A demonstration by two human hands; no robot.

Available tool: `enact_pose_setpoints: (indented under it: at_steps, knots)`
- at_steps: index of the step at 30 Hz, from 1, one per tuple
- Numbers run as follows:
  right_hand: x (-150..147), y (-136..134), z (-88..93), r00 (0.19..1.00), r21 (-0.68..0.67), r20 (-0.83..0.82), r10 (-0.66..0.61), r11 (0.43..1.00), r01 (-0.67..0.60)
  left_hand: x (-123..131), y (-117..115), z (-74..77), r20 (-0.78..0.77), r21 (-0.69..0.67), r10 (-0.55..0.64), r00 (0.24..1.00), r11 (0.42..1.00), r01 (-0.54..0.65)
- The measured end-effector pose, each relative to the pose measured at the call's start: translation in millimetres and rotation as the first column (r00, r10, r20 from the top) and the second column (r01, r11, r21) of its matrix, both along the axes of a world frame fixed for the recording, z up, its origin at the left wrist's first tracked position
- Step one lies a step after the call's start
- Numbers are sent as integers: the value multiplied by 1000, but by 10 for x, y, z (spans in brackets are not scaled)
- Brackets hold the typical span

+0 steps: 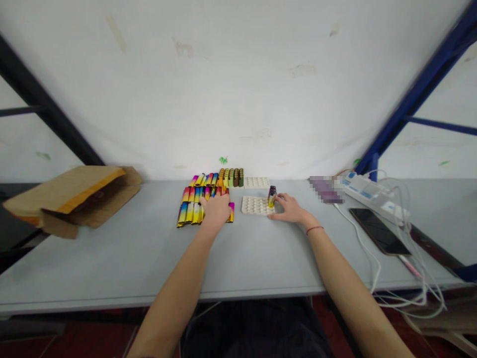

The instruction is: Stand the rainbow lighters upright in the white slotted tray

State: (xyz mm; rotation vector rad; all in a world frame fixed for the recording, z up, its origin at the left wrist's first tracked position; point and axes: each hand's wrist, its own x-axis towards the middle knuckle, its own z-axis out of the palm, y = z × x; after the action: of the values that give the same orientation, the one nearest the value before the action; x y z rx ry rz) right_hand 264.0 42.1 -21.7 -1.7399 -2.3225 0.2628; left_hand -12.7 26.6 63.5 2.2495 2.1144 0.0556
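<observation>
My left hand point(216, 211) is over rows of slim, shiny tubes point(190, 213) in metallic yellow, blue, pink and red, lying on the table. Its fingertips point down among them, and the back of the hand hides what they touch. My right hand point(292, 211) grips the right end of a white tray point(250, 206) with round hollows, thumb at the front edge and fingers at the far side. Close to those fingers, a dark-topped tube with a yellow lower part point(272, 197) stands upright in the tray's right end.
Behind, a second white tray point(256, 182) adjoins a block of upright tubes point(231, 177) against the wall. An open cardboard box point(70, 196) lies at left. To the right are a phone point(378, 231), a blurred purple item point(326, 190), a power strip point(376, 196) and white cables.
</observation>
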Motion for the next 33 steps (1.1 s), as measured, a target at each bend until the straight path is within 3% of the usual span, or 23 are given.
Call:
enact_pose_setpoints:
  at_steps: [9,12,14,16,19,22,24,26,28,30,33]
  knots:
    - [-21,-18,36,1000,-12,11,2,1000,-1,23,45,-91,102,42,-50,994,998,46]
    - [-25,-24,44,1000,-17,14,-5,1000,5,-2,131,-127,229,138,-96,969,988,66]
    - [-25,-24,44,1000,-17,16,-7,1000,8,-15,194,-141,389,182,-126,912,982,58]
    - [-21,-20,39,1000,-14,15,-6,1000,6,-15,251,-154,622,137,-119,774,990,42]
    - [-15,-12,26,1000,-9,8,-1,1000,1,16,304,-174,927,36,-57,370,997,65]
    - [-10,-8,15,1000,-4,7,0,1000,0,76,300,-178,998,-27,34,-55,990,137]
    - [-9,-9,12,1000,-1,7,-1,1000,1,119,268,-162,959,-98,145,-243,976,194]
    - [-9,-9,13,1000,-4,8,-1,1000,1,163,227,-135,903,-174,252,-348,955,241]
    - [-9,-9,16,1000,-9,8,-1,1000,1,209,186,-113,863,-228,329,-384,931,285]
    - [-8,-6,18,1000,-12,8,-1,1000,1,257,150,-109,864,-240,345,-366,922,303]
    - [-8,-5,19,1000,-12,13,-1,1000,1,323,108,-144,914,-187,267,-305,945,267]
